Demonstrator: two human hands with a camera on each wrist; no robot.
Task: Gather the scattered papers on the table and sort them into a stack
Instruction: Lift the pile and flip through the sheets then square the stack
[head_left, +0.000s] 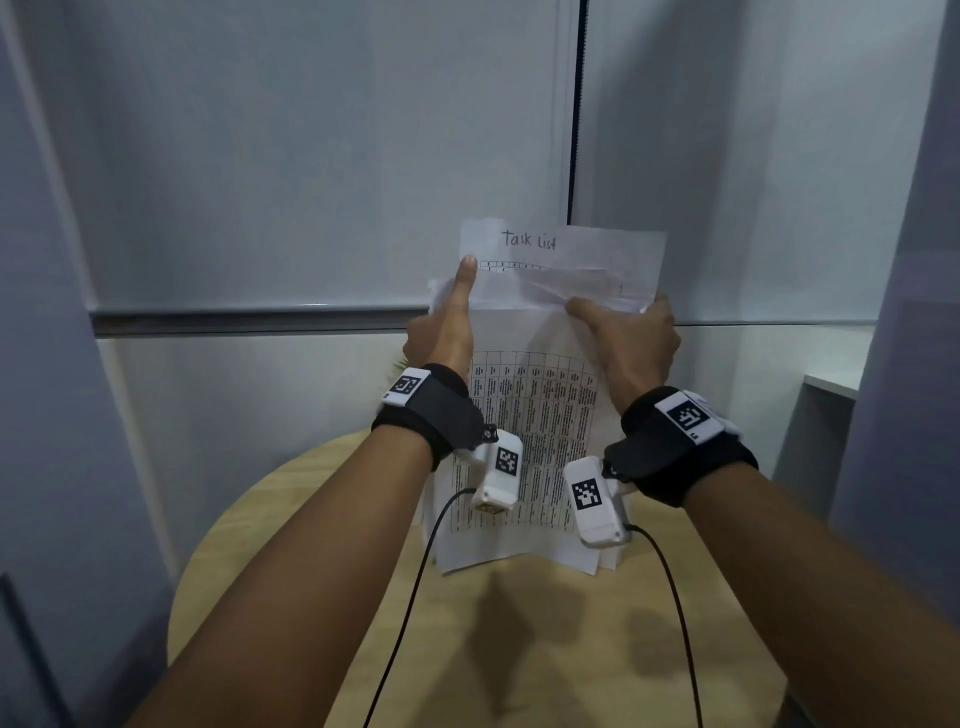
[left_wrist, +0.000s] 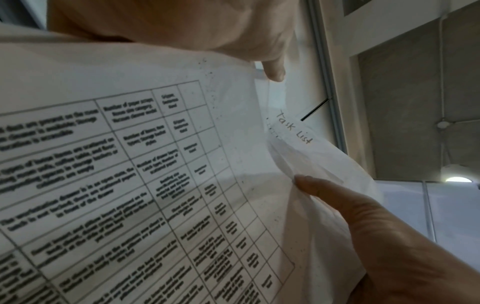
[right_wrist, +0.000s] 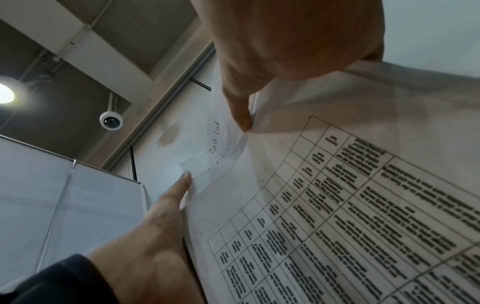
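I hold a bundle of papers (head_left: 535, 415) upright over the round wooden table (head_left: 311, 545). The front sheet carries a printed table (left_wrist: 130, 185) (right_wrist: 363, 205). Behind it a creased sheet headed "Task List" (head_left: 561, 249) (left_wrist: 296, 129) (right_wrist: 215, 139) sticks up above the others. My left hand (head_left: 441, 332) grips the bundle's left edge, thumb stretched up along it. My right hand (head_left: 636, 338) grips the right edge, with its thumb pressed on the front near the crease. The fingers behind the sheets are hidden. I cannot tell whether the bundle's lower edge touches the table.
Pale wall panels stand close behind the table. Grey partitions flank it on both sides. A white shelf (head_left: 831, 384) is at the right. Black cables (head_left: 410, 597) hang from both wrist cameras over the tabletop.
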